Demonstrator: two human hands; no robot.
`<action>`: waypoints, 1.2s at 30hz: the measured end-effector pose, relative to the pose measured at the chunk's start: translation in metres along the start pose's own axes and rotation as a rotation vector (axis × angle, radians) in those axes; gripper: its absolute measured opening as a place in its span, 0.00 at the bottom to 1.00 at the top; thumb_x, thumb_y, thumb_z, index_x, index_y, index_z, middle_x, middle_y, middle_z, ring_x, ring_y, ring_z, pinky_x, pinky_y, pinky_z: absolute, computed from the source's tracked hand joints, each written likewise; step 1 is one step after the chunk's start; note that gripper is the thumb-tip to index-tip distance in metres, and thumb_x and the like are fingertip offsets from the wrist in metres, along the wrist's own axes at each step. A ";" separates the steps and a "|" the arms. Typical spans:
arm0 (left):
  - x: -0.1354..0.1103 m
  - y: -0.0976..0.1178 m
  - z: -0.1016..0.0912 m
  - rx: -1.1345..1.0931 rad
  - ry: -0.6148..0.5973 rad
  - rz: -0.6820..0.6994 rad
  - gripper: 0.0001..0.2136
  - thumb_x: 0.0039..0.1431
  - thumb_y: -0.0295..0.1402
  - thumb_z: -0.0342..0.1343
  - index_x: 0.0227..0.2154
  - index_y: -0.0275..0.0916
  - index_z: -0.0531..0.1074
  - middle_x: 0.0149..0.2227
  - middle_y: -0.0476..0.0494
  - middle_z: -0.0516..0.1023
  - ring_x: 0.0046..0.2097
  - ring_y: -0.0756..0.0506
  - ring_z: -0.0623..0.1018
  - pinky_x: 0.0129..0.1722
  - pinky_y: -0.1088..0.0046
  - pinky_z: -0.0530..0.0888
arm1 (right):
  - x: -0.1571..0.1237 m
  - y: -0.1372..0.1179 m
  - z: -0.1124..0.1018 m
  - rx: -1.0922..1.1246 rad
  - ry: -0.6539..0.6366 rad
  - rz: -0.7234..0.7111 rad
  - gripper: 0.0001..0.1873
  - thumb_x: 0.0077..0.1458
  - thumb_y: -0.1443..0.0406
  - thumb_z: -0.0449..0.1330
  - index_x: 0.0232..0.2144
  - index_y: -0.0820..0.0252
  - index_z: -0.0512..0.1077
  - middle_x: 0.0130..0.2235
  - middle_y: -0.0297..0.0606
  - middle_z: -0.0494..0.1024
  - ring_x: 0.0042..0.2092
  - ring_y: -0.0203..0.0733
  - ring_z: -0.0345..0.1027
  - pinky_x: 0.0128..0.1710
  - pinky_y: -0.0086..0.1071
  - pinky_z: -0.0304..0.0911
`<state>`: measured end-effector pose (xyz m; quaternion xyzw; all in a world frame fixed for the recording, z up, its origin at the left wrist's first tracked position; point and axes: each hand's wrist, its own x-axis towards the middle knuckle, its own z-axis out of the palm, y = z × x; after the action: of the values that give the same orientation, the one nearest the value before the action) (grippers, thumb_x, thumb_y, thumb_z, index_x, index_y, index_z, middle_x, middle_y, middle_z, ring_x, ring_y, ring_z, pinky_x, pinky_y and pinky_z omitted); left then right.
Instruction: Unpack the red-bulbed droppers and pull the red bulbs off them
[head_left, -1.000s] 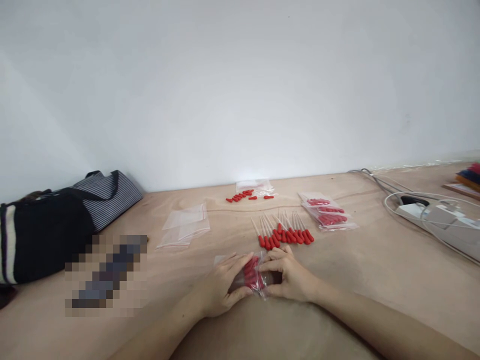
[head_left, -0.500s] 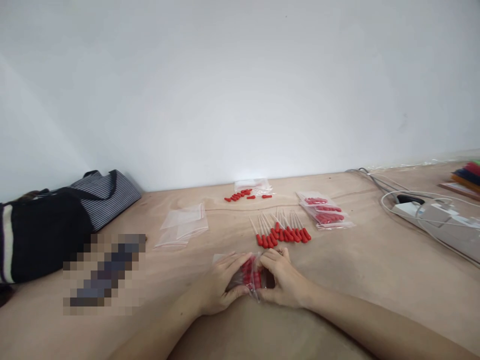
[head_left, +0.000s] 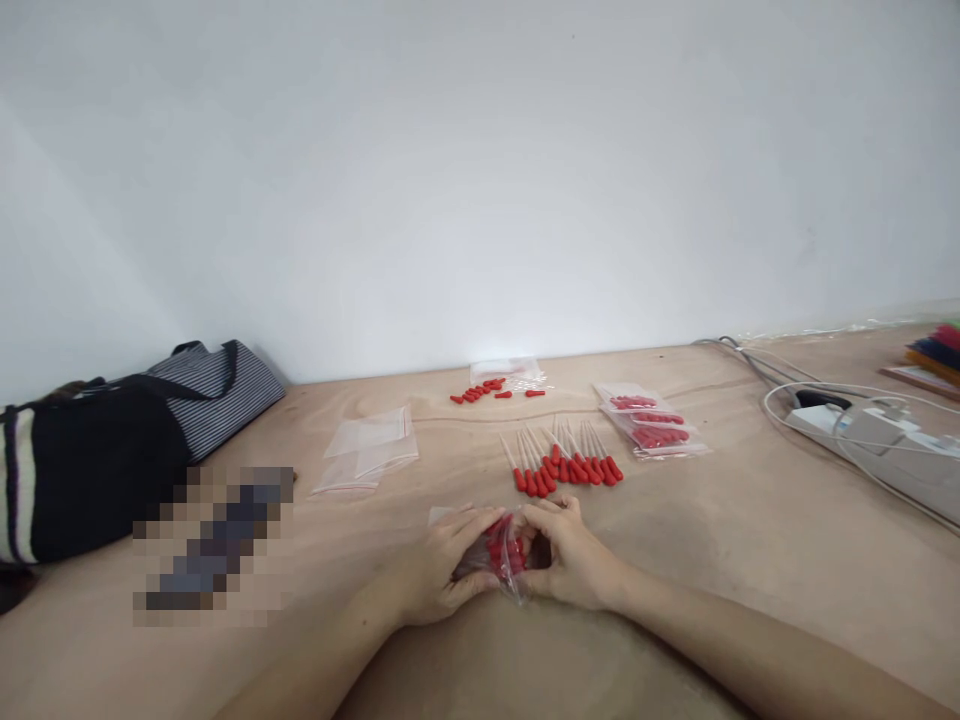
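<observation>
Clear plastic bag [head_left: 514, 585] of red rubber bulbs [head_left: 505, 552] sits centrally towards the wooden tabletop's [head_left: 720, 520] near edge, held between the half-curled left hand [head_left: 444, 568] and right hand [head_left: 576, 560]. Apparently its contents are being settled; the next move calls for steady pinching. Beyond lie red-bulbed, thin-stemmed droppers [head_left: 544, 481].

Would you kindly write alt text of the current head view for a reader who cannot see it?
A person's left hand and right hand hold a clear bag of red pieces at a wooden table. Just beyond lie red-bulbed droppers, with flat clear bags to their left and bags with red contents to their right.
</observation>
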<state>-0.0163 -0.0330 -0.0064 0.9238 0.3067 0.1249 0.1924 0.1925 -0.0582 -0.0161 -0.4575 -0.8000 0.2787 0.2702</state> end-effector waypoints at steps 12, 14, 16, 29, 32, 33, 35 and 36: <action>-0.003 -0.004 -0.006 -0.015 -0.035 0.012 0.25 0.58 0.39 0.50 0.57 0.48 0.53 0.57 0.45 0.61 0.57 0.42 0.62 0.57 0.55 0.57 | -0.012 0.020 -0.032 -0.037 0.001 0.041 0.09 0.38 0.68 0.60 0.25 0.59 0.64 0.30 0.30 0.70 0.35 0.36 0.63 0.41 0.37 0.50; -0.002 -0.004 -0.006 -0.021 -0.037 0.009 0.25 0.57 0.39 0.50 0.57 0.48 0.53 0.57 0.45 0.61 0.57 0.42 0.62 0.57 0.55 0.57 | -0.013 0.019 -0.031 -0.073 -0.003 0.006 0.11 0.38 0.65 0.62 0.26 0.59 0.64 0.32 0.30 0.71 0.36 0.38 0.63 0.42 0.38 0.49; -0.001 -0.003 -0.006 -0.023 -0.039 0.005 0.25 0.57 0.39 0.50 0.57 0.48 0.52 0.57 0.45 0.62 0.57 0.42 0.62 0.57 0.56 0.58 | -0.013 0.016 -0.028 -0.106 -0.021 -0.025 0.14 0.38 0.62 0.64 0.29 0.58 0.65 0.34 0.32 0.71 0.38 0.39 0.63 0.43 0.39 0.48; -0.014 -0.021 -0.025 0.029 -0.059 -0.006 0.23 0.54 0.41 0.53 0.54 0.47 0.60 0.56 0.44 0.63 0.56 0.40 0.63 0.55 0.55 0.60 | -0.014 0.027 -0.033 -0.147 -0.050 -0.277 0.08 0.38 0.72 0.57 0.22 0.58 0.61 0.26 0.27 0.68 0.30 0.32 0.62 0.45 0.36 0.50; -0.016 -0.026 -0.031 0.034 -0.049 -0.022 0.23 0.53 0.40 0.54 0.53 0.47 0.61 0.55 0.44 0.64 0.55 0.40 0.64 0.53 0.56 0.63 | -0.016 0.029 -0.036 -0.120 -0.055 -0.312 0.06 0.39 0.72 0.56 0.22 0.58 0.62 0.26 0.27 0.69 0.30 0.32 0.63 0.46 0.37 0.51; -0.016 -0.027 -0.033 0.033 -0.049 -0.023 0.23 0.53 0.40 0.54 0.53 0.47 0.61 0.55 0.44 0.64 0.55 0.40 0.65 0.53 0.56 0.63 | -0.016 0.030 -0.039 -0.113 -0.058 -0.311 0.06 0.40 0.72 0.56 0.21 0.58 0.62 0.26 0.27 0.69 0.30 0.32 0.64 0.47 0.37 0.50; -0.017 -0.027 -0.034 0.030 -0.045 -0.023 0.23 0.53 0.40 0.54 0.53 0.47 0.61 0.55 0.44 0.64 0.55 0.41 0.65 0.53 0.57 0.63 | -0.019 0.031 -0.049 -0.107 -0.052 -0.291 0.05 0.41 0.71 0.56 0.20 0.58 0.63 0.26 0.27 0.71 0.30 0.32 0.65 0.48 0.39 0.50; -0.017 -0.028 -0.035 0.029 -0.045 -0.022 0.23 0.53 0.39 0.53 0.53 0.47 0.61 0.55 0.44 0.64 0.55 0.41 0.65 0.53 0.57 0.63 | -0.020 0.033 -0.056 -0.105 -0.035 -0.275 0.05 0.42 0.71 0.56 0.21 0.58 0.63 0.27 0.28 0.72 0.30 0.32 0.66 0.49 0.39 0.50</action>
<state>-0.0558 -0.0130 0.0108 0.9256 0.3142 0.0977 0.1871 0.2584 -0.0506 -0.0032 -0.3521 -0.8731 0.2049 0.2677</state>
